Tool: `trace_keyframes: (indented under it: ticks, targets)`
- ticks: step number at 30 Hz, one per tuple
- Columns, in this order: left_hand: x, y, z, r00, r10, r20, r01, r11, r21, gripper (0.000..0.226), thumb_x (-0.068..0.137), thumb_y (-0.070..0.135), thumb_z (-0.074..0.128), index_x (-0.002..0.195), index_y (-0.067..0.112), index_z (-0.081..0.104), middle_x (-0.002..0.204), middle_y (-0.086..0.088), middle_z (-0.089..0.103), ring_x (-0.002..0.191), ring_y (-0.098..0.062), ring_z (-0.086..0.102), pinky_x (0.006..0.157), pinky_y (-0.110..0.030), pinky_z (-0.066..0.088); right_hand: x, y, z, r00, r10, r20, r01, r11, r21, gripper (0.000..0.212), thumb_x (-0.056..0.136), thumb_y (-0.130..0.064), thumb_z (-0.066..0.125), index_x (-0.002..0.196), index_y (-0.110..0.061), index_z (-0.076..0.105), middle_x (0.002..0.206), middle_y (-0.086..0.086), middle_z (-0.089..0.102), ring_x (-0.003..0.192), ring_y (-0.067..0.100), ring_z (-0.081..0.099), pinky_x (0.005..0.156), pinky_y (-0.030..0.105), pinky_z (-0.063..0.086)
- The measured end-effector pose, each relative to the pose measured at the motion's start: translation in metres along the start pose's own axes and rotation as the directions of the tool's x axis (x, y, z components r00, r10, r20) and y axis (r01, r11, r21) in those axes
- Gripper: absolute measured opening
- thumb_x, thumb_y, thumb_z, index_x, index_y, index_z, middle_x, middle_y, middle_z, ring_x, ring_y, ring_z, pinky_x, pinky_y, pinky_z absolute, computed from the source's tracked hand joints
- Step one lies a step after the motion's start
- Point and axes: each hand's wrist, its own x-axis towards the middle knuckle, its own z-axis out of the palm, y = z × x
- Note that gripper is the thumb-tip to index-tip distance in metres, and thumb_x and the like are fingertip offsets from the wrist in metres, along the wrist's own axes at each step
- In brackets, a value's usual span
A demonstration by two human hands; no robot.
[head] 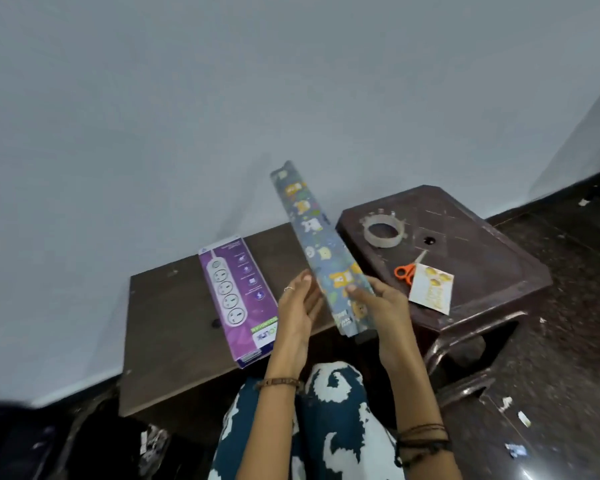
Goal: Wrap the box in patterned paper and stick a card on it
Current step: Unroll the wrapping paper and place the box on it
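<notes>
A long purple power-strip box (239, 299) lies flat on the low brown table (167, 334). A folded length of blue patterned paper (321, 244) slants up over the table's right edge. My right hand (381, 303) grips its lower end, thumb on top. My left hand (298, 306) is beside the paper's left edge with straight fingers, the fingertips close to or touching it. A white card with yellow figures (432, 287) lies on the dark stool to the right.
The dark plastic stool (482, 258) stands right of the table and carries a roll of clear tape (383, 232) and orange-handled scissors (407, 270) beside the card. A grey wall runs behind. My patterned-clothed lap (326, 427) is below. Paper scraps dot the dark floor (551, 393).
</notes>
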Motion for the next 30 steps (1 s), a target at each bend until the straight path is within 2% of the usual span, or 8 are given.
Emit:
trace_keyframes:
  ticks: [3, 7, 11, 14, 18, 24, 27, 30]
  targets:
    - [-0.006, 0.010, -0.030, 0.998, -0.047, -0.030, 0.043, 0.990, -0.136, 0.031, 0.095, 0.025, 0.046, 0.118, 0.008, 0.056, 0.111, -0.014, 0.065, 0.086, -0.019, 0.068, 0.068, -0.031, 0.058, -0.010, 0.015, 0.022, 0.974, 0.114, 0.196, -0.122, 0.992, 0.029, 0.020, 0.084, -0.009, 0.064, 0.103, -0.004, 0.068, 0.090, 0.014, 0.072, 0.070, 0.021, 0.066, 0.059, 0.027, 0.053]
    - [-0.008, 0.017, -0.063, 0.996, -0.032, -0.084, 0.020, 0.990, -0.138, 0.030, 0.097, 0.024, 0.044, 0.122, 0.010, 0.054, 0.116, -0.013, 0.064, 0.096, -0.028, 0.064, 0.075, -0.040, 0.056, -0.011, 0.034, 0.052, 0.935, 0.173, 0.309, -0.169, 0.985, -0.040, 0.022, 0.086, -0.018, 0.064, 0.101, -0.005, 0.071, 0.098, 0.019, 0.071, 0.081, 0.027, 0.068, 0.070, 0.032, 0.055]
    - [0.003, 0.027, -0.102, 0.956, 0.062, -0.288, -0.069, 0.998, -0.013, 0.031, 0.092, 0.012, 0.053, 0.122, 0.005, 0.053, 0.114, -0.018, 0.064, 0.100, -0.035, 0.062, 0.083, -0.044, 0.052, 0.001, 0.059, 0.082, 0.976, 0.073, 0.206, -0.025, 0.973, -0.228, 0.032, 0.091, -0.037, 0.058, 0.087, -0.011, 0.075, 0.085, 0.011, 0.074, 0.084, 0.023, 0.070, 0.074, 0.035, 0.057]
    - [0.014, 0.035, -0.133, 0.894, 0.183, -0.410, -0.121, 0.977, 0.173, 0.022, 0.091, 0.009, 0.055, 0.113, 0.006, 0.053, 0.107, -0.015, 0.063, 0.084, -0.023, 0.063, 0.076, -0.038, 0.052, 0.022, 0.085, 0.097, 0.988, -0.038, 0.150, 0.116, 0.825, -0.554, 0.027, 0.091, -0.038, 0.055, 0.099, -0.016, 0.069, 0.094, 0.007, 0.068, 0.093, 0.019, 0.064, 0.076, 0.036, 0.051]
    - [0.023, 0.031, -0.160, 0.879, 0.159, -0.450, -0.060, 0.972, 0.226, 0.020, 0.090, 0.008, 0.056, 0.109, 0.012, 0.049, 0.103, -0.011, 0.062, 0.083, -0.019, 0.061, 0.073, -0.033, 0.050, 0.039, 0.107, 0.117, 0.983, 0.138, 0.124, 0.006, 0.647, -0.763, 0.054, 0.083, -0.048, 0.061, 0.124, -0.015, 0.048, 0.117, 0.006, 0.055, 0.104, 0.024, 0.055, 0.082, 0.035, 0.044]
    - [0.026, 0.012, -0.159, 0.901, 0.072, -0.427, -0.024, 0.993, 0.117, 0.029, 0.089, 0.005, 0.054, 0.117, 0.000, 0.049, 0.104, -0.016, 0.063, 0.085, -0.021, 0.063, 0.062, -0.023, 0.055, 0.051, 0.106, 0.129, 0.949, 0.311, 0.054, -0.160, 0.621, -0.767, 0.094, 0.050, -0.063, 0.064, 0.126, -0.009, 0.046, 0.125, 0.011, 0.052, 0.112, 0.031, 0.053, 0.097, 0.041, 0.043]
    - [0.027, 0.013, -0.159, 0.884, 0.067, -0.463, -0.038, 0.997, 0.073, 0.029, 0.088, 0.002, 0.052, 0.116, -0.002, 0.047, 0.098, -0.016, 0.061, 0.083, -0.024, 0.061, 0.069, -0.032, 0.053, 0.055, 0.093, 0.125, 0.951, 0.296, 0.084, -0.126, 0.623, -0.772, 0.083, 0.055, -0.058, 0.076, 0.116, -0.008, 0.051, 0.115, 0.009, 0.061, 0.107, 0.029, 0.057, 0.093, 0.041, 0.048]
    - [0.028, 0.018, -0.156, 0.847, 0.093, -0.524, -0.056, 0.995, 0.085, 0.033, 0.084, -0.003, 0.056, 0.112, 0.006, 0.041, 0.094, -0.012, 0.058, 0.081, -0.026, 0.059, 0.074, -0.039, 0.051, 0.050, 0.070, 0.115, 0.990, 0.108, 0.088, 0.005, 0.600, -0.800, 0.064, 0.064, -0.043, 0.080, 0.107, -0.012, 0.044, 0.105, 0.004, 0.059, 0.099, 0.029, 0.057, 0.077, 0.035, 0.047]
